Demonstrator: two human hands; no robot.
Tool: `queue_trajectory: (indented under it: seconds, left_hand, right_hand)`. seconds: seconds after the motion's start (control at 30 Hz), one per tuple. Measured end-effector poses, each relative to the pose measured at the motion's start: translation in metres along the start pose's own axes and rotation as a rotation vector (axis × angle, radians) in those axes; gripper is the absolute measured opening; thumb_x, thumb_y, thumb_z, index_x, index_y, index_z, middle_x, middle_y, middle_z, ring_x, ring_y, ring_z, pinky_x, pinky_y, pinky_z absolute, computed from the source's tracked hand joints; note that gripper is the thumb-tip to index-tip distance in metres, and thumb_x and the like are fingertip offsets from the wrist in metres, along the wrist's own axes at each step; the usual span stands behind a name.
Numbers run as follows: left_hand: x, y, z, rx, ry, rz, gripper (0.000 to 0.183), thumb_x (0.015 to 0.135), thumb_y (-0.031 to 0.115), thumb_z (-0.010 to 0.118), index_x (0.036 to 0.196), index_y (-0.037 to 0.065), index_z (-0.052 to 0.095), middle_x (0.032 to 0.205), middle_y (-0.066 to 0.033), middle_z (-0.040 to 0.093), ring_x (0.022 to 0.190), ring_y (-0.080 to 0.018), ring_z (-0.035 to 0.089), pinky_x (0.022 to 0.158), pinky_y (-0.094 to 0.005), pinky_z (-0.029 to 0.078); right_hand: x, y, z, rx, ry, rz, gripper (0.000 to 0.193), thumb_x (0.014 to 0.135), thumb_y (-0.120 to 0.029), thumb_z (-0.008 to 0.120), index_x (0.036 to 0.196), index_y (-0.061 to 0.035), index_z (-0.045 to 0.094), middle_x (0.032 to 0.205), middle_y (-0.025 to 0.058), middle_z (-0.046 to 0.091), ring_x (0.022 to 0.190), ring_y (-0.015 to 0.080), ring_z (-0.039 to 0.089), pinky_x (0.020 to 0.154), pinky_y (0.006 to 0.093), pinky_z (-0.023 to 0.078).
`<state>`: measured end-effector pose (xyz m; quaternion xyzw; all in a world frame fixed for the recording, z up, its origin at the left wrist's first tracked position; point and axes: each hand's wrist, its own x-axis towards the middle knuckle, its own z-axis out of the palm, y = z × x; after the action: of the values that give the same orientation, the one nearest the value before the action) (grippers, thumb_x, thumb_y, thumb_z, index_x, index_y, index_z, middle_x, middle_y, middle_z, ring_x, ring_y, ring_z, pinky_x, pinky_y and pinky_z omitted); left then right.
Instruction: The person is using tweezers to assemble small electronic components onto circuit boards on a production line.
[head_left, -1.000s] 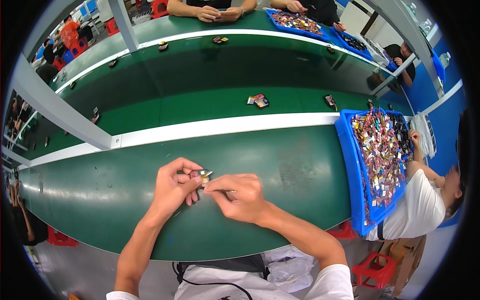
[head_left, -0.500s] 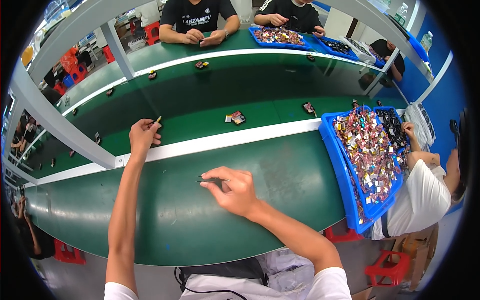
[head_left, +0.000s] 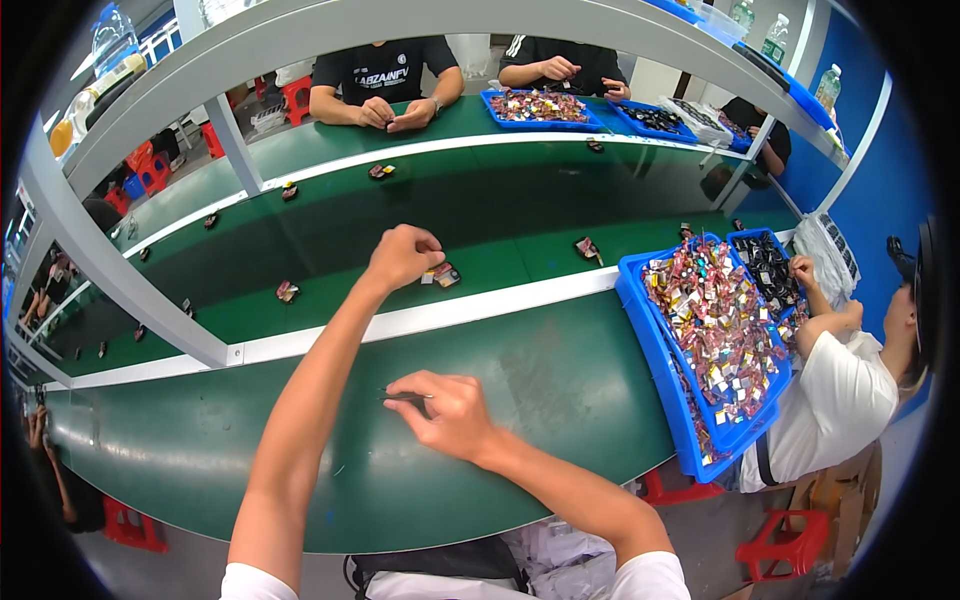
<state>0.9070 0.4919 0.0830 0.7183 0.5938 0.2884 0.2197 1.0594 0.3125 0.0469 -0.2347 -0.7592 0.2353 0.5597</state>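
Observation:
My left hand (head_left: 405,257) reaches over the far green strip, its bent fingers slightly apart and empty. Just beside the fingertips lies a small black part with a white-and-yellow piece and reddish wiring (head_left: 446,274); whether they touch it I cannot tell. Nearer to me, my right hand (head_left: 452,412) is closed on a pair of dark tweezers (head_left: 408,397), tips pointing left, above the near green tabletop (head_left: 540,400). A similar small part (head_left: 287,291) lies left of my left forearm, beyond the white rail.
A blue tray (head_left: 640,300) heaped with small wired parts stands at the right, beside a tray of black pieces (head_left: 762,262). A white rail (head_left: 500,304) divides the surfaces. A grey post (head_left: 130,260) rises at left. Co-workers sit across and at right.
My left hand has let go of a small part, left lying on the strip, and moved right to another one. My right hand still holds the tweezers. The view has shifted slightly.

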Motion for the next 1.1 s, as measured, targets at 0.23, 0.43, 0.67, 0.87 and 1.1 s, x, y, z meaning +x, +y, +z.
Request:
queue_trajectory:
  seconds: [0.23,0.43,0.67,0.87,1.1]
  left_hand:
    - [0.012,0.003,0.020,0.237,-0.138,-0.190,0.017,0.079,0.022,0.080,0.091,0.010,0.076,0.084,-0.0043,0.076,0.084,-0.0212,0.073,0.077,-0.0354,0.055]
    - [0.000,-0.027,0.007,0.109,-0.233,-0.241,0.013,0.082,0.019,0.076,0.084,0.008,0.071,0.084,-0.0075,0.075,0.084,-0.0220,0.073,0.073,-0.0360,0.055]
    - [-0.088,-0.037,-0.043,-0.440,0.043,-0.325,0.011,0.091,0.007,0.064,0.090,-0.004,0.062,0.071,-0.0109,0.068,0.047,-0.0136,0.058,0.039,-0.0285,0.039]
    - [-0.188,-0.055,-0.057,-0.652,0.189,-0.397,0.015,0.098,0.008,0.061,0.103,-0.006,0.062,0.073,-0.0111,0.067,0.042,-0.0120,0.056,0.033,-0.0253,0.034]
    - [-0.255,-0.068,-0.046,-0.826,0.246,-0.464,0.022,0.099,0.010,0.061,0.109,-0.010,0.063,0.074,-0.0121,0.067,0.044,-0.0154,0.060,0.035,-0.0277,0.041]
  right_hand:
    - [-0.008,0.005,0.009,0.009,-0.071,0.063,0.017,0.077,0.001,0.082,0.090,-0.0026,0.071,0.085,0.0093,0.076,0.071,0.0220,0.076,0.061,0.0300,0.058]
    - [-0.009,0.005,0.021,0.029,-0.083,0.072,0.016,0.078,0.000,0.081,0.090,-0.0025,0.072,0.086,0.0095,0.076,0.073,0.0221,0.076,0.062,0.0308,0.058]
    - [-0.013,0.001,0.035,0.107,-0.027,0.106,0.017,0.077,-0.001,0.083,0.091,-0.0028,0.073,0.080,0.0079,0.075,0.053,0.0120,0.066,0.048,0.0251,0.047]
    - [-0.021,0.000,0.052,0.211,-0.042,0.343,0.015,0.079,-0.002,0.083,0.091,-0.0026,0.074,0.083,0.0031,0.075,0.044,0.0024,0.040,0.042,0.0232,0.031]
    - [-0.029,0.001,0.072,0.353,-0.130,0.425,0.016,0.078,0.003,0.083,0.091,0.0010,0.073,0.085,0.0051,0.076,0.048,-0.0009,0.042,0.044,0.0189,0.030]
